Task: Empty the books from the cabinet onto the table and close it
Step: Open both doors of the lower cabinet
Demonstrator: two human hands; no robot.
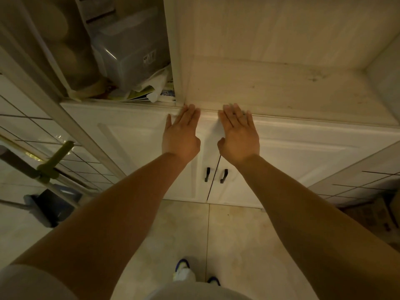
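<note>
Two shoes (190, 271) are seen on the pale floor tiles (233, 234) at the very bottom. Both bare arms are stretched forward. The left hand (181, 135) is laid flat, fingers straight and pressed together, against the top of the left cabinet door (138, 144). The right hand (239, 135) is laid flat too, fingers straight and slightly spread, against the top of the right cabinet door (303, 152). Nothing is gripped by either hand. The two doors are seen shut, a thin dark seam between them, and the two black handles (216, 175) hang untouched just below the wrists. Off to the left, a green-handled mop (54, 161) is leaned by the tiled wall. Beyond the fingertips, the ledge (281, 89) is seen bare and smudged. Further up left, an open compartment is filled with a translucent plastic bin (129, 55) and loose papers (149, 89). No books can be made out.
</note>
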